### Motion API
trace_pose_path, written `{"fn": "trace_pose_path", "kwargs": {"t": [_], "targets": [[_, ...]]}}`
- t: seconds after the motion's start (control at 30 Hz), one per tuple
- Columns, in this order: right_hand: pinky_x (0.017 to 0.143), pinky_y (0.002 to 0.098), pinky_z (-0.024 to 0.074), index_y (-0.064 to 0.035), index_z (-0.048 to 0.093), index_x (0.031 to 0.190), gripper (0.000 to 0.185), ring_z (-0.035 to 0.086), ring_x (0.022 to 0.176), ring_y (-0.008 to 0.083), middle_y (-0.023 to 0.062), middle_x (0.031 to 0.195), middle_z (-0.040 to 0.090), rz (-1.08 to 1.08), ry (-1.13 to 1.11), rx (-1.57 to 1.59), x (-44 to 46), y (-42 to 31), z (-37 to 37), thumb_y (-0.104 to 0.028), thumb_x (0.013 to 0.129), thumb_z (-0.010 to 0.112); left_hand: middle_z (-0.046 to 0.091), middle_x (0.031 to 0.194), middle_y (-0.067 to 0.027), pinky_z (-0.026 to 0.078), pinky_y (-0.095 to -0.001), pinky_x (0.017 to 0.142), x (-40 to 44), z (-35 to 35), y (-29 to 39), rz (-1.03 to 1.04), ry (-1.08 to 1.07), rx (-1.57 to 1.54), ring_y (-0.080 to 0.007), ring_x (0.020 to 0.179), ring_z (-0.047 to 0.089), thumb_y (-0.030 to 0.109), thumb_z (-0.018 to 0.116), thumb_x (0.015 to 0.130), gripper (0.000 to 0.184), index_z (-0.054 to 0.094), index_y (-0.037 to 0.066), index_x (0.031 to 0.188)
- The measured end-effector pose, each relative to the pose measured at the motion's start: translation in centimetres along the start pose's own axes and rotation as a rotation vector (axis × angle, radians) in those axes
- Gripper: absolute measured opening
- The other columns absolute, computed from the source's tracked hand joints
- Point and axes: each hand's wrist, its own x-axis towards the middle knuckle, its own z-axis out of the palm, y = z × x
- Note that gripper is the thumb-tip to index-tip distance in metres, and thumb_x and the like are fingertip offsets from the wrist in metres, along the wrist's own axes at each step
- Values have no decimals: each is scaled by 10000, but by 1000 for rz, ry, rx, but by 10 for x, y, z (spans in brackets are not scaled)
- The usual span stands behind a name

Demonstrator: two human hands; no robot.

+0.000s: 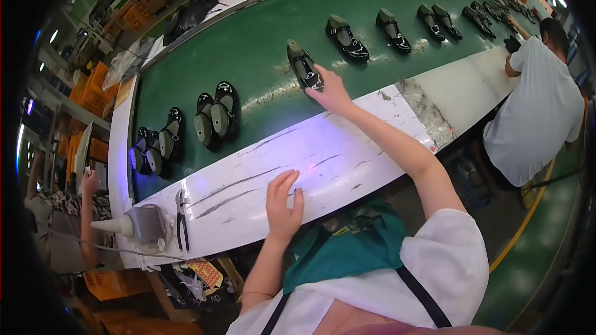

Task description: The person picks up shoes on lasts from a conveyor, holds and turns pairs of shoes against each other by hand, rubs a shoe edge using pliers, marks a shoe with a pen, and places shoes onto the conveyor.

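Note:
My right hand reaches over the green belt. Its thumb and fingers are closed around the toe of a glossy black strap shoe, which has a grey-green last showing at its heel end. My left hand hovers above or rests on the white worktop; I cannot tell which. Its fingers are loosely curled, with the thumb apart and nothing held. To its left lie pliers with dark handles, beside a grey bottle with a pale nozzle.
The green belt carries a pair of shoes on the left, more shoes at its left end, and several toward the far right. A co-worker sits to the right. Another person's arm is at far left.

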Motion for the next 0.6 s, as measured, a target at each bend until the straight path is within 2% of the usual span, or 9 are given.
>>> {"fn": "trace_pose_path", "kwargs": {"t": [0.13,0.17,0.27,0.3,0.33,0.43,0.5,0.57,0.6], "targets": [[1029,471,353,-141,245,1465,1004,414,1235,370,197,1350,422,331,-104,-353,72,20,46,-523,679,739,533,1243,-164,431,-397,941,69,-17,-11,151,-151,231,-330,1115,519,55,618,822,402,574,56,1222],[994,486,380,-145,204,1484,1089,460,1216,345,183,1292,505,374,-129,-409,82,24,54,-569,643,750,519,1268,-163,424,-401,950,84,-19,-18,155,-192,248,-330,1133,507,65,622,822,425,563,70,1243],[1035,495,336,-123,200,1482,1080,408,1246,378,190,1286,485,460,-171,-375,98,28,71,-497,641,765,494,1306,-163,394,-404,1000,116,-17,-46,109,-231,265,-334,1195,472,102,627,839,469,520,81,1295],[1000,460,396,-71,273,1453,1035,500,1172,366,196,1198,564,424,-111,-353,95,23,65,-442,621,765,494,1306,-163,394,-404,1000,122,-18,-51,110,-238,272,-334,1195,472,102,627,839,469,520,81,1295],[1000,460,396,-71,273,1453,1035,500,1172,366,196,1198,564,434,-112,-348,91,26,63,-442,621,765,483,1319,-163,386,-406,1012,128,-18,-57,92,-216,269,-336,1206,465,115,633,841,487,505,80,1310],[855,380,510,-3,455,1324,857,640,929,353,221,1038,647,34,-274,79,76,22,38,-362,595,729,384,1413,-163,351,-413,1051,141,-23,-76,102,-150,340,-343,1276,392,169,720,791,672,415,82,1383],[830,387,503,-11,443,1334,836,633,919,341,203,1038,647,-114,-587,216,53,-14,1,-317,608,725,298,1474,-162,330,-429,1070,147,-26,-76,116,-82,378,-346,1323,329,194,812,693,859,361,98,1419],[925,391,449,-12,408,1368,860,583,1041,322,211,1113,615,-419,-625,164,28,-28,-11,-289,619,727,289,1490,-153,323,-433,1085,147,-31,-65,108,-114,344,-347,1348,313,198,843,635,916,370,104,1414],[1006,386,402,-36,393,1401,843,544,1102,321,193,1256,553,-503,-936,280,29,-34,-16,-321,693,749,319,1480,-155,328,-426,1087,143,-33,-63,88,-152,333,-344,1348,329,193,848,622,907,393,102,1402]]}}
